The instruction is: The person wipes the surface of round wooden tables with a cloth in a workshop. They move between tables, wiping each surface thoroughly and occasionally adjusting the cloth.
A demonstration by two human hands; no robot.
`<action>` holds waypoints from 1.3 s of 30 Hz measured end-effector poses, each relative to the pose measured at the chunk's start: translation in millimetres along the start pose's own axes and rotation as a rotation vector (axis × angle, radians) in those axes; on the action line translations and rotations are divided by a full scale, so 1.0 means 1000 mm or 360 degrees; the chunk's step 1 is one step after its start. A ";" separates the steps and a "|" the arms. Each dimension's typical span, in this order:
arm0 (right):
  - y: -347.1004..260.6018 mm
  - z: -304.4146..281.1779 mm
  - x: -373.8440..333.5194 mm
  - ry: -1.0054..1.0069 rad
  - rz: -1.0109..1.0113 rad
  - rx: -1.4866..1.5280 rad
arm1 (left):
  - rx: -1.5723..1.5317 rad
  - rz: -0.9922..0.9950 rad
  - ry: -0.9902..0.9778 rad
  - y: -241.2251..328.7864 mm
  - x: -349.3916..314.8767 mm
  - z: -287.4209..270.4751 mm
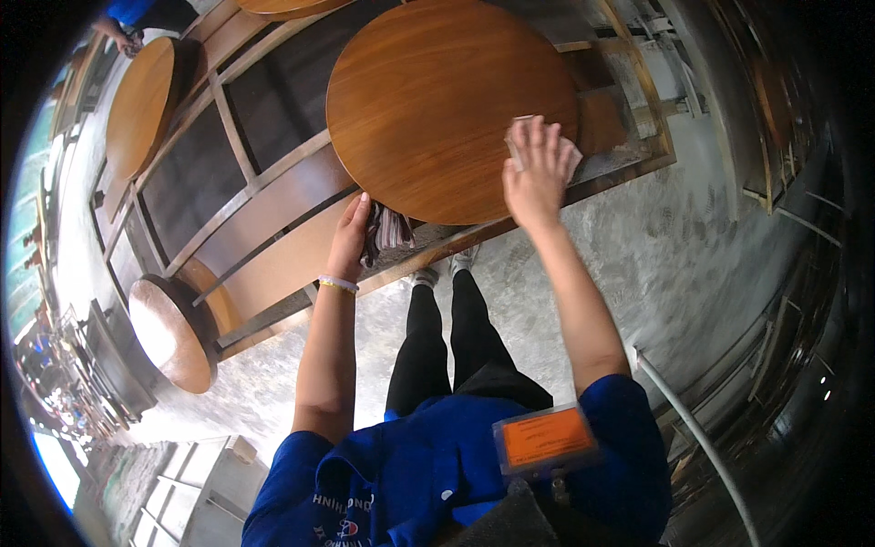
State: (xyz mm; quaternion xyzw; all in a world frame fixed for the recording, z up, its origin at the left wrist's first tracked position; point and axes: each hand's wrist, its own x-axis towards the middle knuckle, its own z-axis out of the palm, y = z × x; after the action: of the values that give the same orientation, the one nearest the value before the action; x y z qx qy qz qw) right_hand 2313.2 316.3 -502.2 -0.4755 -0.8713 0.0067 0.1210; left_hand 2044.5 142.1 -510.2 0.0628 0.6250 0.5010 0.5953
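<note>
A large round wooden tabletop [447,100] with brown grain lies on a frame in front of me. Near its right rim my right hand [536,178] presses a pale, folded cloth-like piece [574,162] against the surface, its edges showing past the fingers. At the near left rim, my left hand [349,239] has its thumb at the edge; its other fingers are mostly hidden. Beside that hand, under the rim, is a bundled striped cloth [394,228] in dark and light tones.
A slatted frame [246,182] with dark and brown panels carries the tabletop. Smaller round tops stand at the upper left [141,109] and lower left [169,333]. Another person's hand [123,38] shows at the far left. Grey floor [638,237] and a pale pipe [688,428] lie right.
</note>
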 end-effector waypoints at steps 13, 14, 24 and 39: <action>0.025 -0.007 0.051 -0.0023 0.0078 -0.0169 | 0.0058 0.0048 -0.0050 0.004 0.009 -0.010; 0.019 -0.005 0.052 0.0067 0.0042 -0.0080 | 0.0039 0.0060 -0.0058 0.002 0.011 -0.009; -0.068 0.016 0.061 -0.0059 -0.0667 0.0649 | 0.0017 0.0092 0.0012 0.005 0.009 -0.005; -0.117 0.045 0.092 0.0015 -0.0834 0.0597 | 0.0274 0.0303 0.0031 0.002 0.014 -0.005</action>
State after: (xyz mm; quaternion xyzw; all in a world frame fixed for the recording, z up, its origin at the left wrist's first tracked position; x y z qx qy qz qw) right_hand 2158.8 333.2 -512.4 -0.2043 -0.9472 0.1335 0.2081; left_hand 2035.3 149.2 -519.2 0.1678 0.6627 0.5004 0.5313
